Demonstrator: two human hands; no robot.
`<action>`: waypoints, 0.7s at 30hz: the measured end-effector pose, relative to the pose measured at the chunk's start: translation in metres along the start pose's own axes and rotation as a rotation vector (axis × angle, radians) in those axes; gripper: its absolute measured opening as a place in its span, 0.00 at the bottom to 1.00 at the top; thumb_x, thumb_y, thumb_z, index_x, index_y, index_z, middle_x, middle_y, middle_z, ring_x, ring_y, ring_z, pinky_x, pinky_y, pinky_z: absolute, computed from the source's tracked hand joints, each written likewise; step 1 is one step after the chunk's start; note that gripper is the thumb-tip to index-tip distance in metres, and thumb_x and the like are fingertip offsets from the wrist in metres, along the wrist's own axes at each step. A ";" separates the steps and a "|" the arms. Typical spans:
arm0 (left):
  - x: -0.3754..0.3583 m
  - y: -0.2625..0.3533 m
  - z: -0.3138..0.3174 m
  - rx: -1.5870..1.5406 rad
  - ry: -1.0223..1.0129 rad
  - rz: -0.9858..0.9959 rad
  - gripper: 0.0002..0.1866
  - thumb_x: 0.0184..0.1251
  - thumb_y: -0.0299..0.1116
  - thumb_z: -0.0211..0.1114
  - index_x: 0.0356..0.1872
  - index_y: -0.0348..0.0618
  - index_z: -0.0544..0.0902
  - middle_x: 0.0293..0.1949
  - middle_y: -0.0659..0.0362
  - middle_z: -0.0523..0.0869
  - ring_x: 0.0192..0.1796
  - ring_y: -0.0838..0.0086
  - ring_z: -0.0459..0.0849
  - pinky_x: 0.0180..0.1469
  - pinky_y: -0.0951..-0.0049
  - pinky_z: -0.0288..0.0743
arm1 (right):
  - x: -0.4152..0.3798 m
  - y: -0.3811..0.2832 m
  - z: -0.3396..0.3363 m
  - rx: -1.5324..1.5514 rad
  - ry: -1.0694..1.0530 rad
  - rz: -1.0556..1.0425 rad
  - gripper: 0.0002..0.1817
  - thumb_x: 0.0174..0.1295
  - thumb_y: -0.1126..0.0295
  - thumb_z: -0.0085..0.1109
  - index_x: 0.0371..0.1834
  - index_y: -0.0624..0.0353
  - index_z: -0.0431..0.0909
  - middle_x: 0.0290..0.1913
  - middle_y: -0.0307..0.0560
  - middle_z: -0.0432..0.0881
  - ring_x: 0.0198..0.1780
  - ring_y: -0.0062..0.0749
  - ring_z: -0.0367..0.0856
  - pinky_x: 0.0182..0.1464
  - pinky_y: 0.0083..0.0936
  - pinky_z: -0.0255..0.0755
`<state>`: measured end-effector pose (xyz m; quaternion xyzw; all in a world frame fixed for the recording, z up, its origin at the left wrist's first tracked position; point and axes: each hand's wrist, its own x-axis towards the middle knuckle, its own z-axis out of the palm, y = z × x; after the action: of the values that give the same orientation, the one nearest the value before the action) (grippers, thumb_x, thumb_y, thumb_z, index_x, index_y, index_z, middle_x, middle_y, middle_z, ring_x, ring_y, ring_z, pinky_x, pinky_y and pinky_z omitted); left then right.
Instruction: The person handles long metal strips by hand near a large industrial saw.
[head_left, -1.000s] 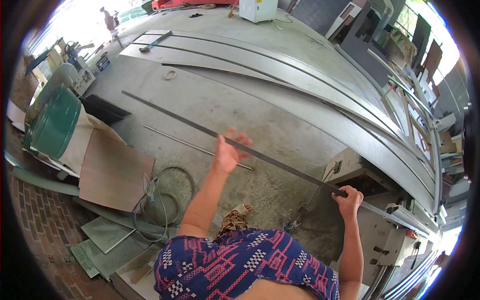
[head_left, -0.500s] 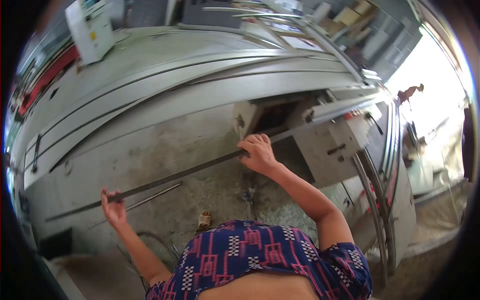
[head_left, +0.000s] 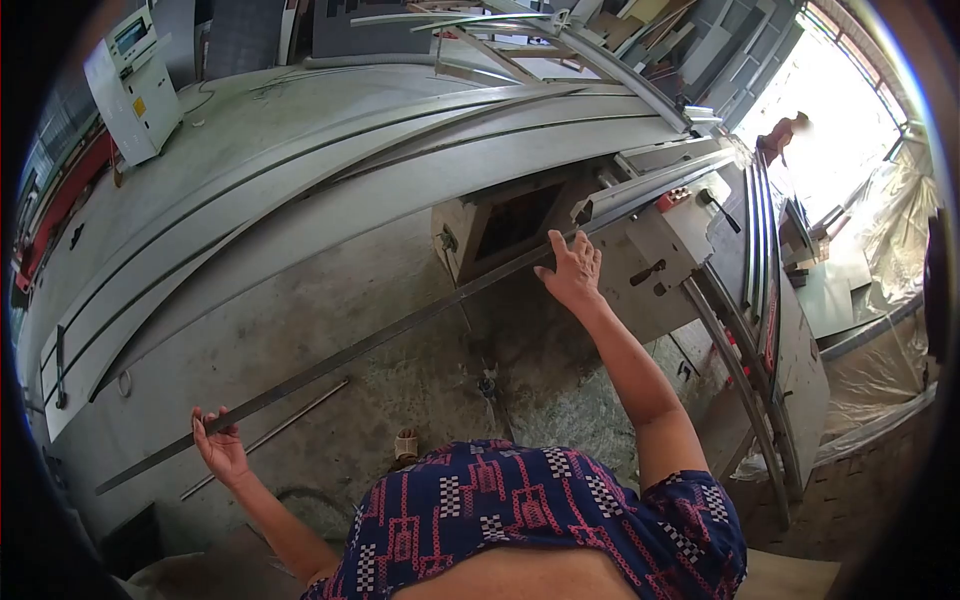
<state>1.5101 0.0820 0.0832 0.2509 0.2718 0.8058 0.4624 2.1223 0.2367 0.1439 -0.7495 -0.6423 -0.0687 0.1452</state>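
Observation:
A long, thin dark strip (head_left: 360, 345) slants across the view from lower left to upper right. My left hand (head_left: 222, 450) is closed around it near its lower end, thumb and fingers on either side. Farther up, my right hand (head_left: 575, 272) lies at the strip's edge, fingers apart and not wrapped round it. Just above those fingertips is the end of a metal rail (head_left: 640, 185) on the machine table (head_left: 640, 250), and the strip's upper end runs in alongside this rail.
Behind the strip stretches a long grey sliding table (head_left: 400, 190). A boxy machine housing (head_left: 500, 235) stands below it. A metal rod (head_left: 265, 438) lies at lower left. A white control cabinet (head_left: 135, 90) is far left, and another person (head_left: 780, 138) stands near the bright doorway.
My right hand has moved right along the strip, and its fingers have opened from their grip. My left hand still holds the strip, slightly lower in view.

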 end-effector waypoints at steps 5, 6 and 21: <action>-0.003 -0.008 0.025 0.014 0.011 -0.005 0.14 0.69 0.35 0.57 0.52 0.43 0.75 0.37 0.58 0.85 0.45 0.60 0.85 0.36 0.66 0.85 | 0.020 0.007 0.000 -0.040 -0.015 0.036 0.33 0.48 0.55 0.67 0.59 0.52 0.68 0.58 0.68 0.64 0.63 0.57 0.61 0.62 0.47 0.52; -0.005 -0.010 0.031 0.021 0.014 0.000 0.13 0.68 0.35 0.57 0.51 0.44 0.75 0.37 0.58 0.85 0.45 0.61 0.85 0.36 0.66 0.85 | 0.023 0.010 0.001 -0.057 -0.010 0.032 0.32 0.48 0.55 0.67 0.57 0.52 0.69 0.56 0.68 0.65 0.62 0.56 0.62 0.61 0.47 0.52; -0.039 -0.031 0.076 0.044 0.014 -0.096 0.09 0.69 0.37 0.57 0.44 0.45 0.76 0.38 0.60 0.83 0.48 0.63 0.84 0.36 0.67 0.86 | 0.040 0.045 -0.014 -0.082 -0.132 0.101 0.33 0.48 0.52 0.67 0.57 0.53 0.70 0.59 0.65 0.66 0.65 0.54 0.62 0.65 0.51 0.49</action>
<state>1.5960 0.0760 0.1115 0.2419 0.3046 0.7782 0.4931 2.1741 0.2639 0.1630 -0.7891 -0.6084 -0.0381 0.0752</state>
